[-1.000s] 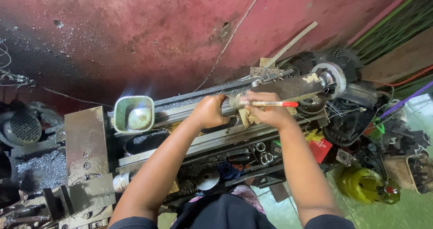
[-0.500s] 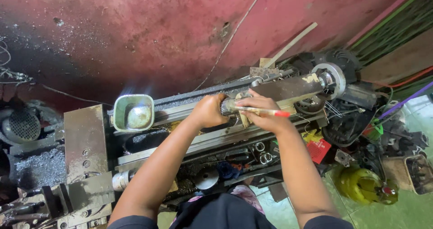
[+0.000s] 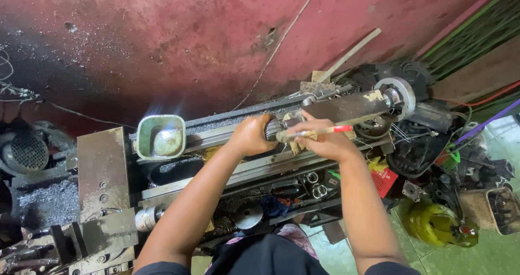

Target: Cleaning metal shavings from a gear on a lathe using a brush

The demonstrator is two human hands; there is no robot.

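Note:
I look down on a metal lathe (image 3: 227,169) set against a red wall. My left hand (image 3: 250,136) is closed around a round knurled metal part (image 3: 272,129) on the lathe bed. Just to its right, my right hand (image 3: 324,139) grips a thin wooden-handled tool with a red tip (image 3: 319,131), lying across the fingers and pointing right. Both hands meet at the dark tailstock body (image 3: 346,107), which ends in a round handwheel (image 3: 402,93).
A lit green-rimmed work lamp (image 3: 161,137) sits left of my hands. Metal shavings (image 3: 46,202) pile on the far left near a motor (image 3: 27,153). A yellow-green gas cylinder (image 3: 436,223), a red box (image 3: 384,180) and scrap parts crowd the floor on the right.
The red-tipped tool has tilted and slid slightly in my right hand; both hands stay at the same spot on the lathe.

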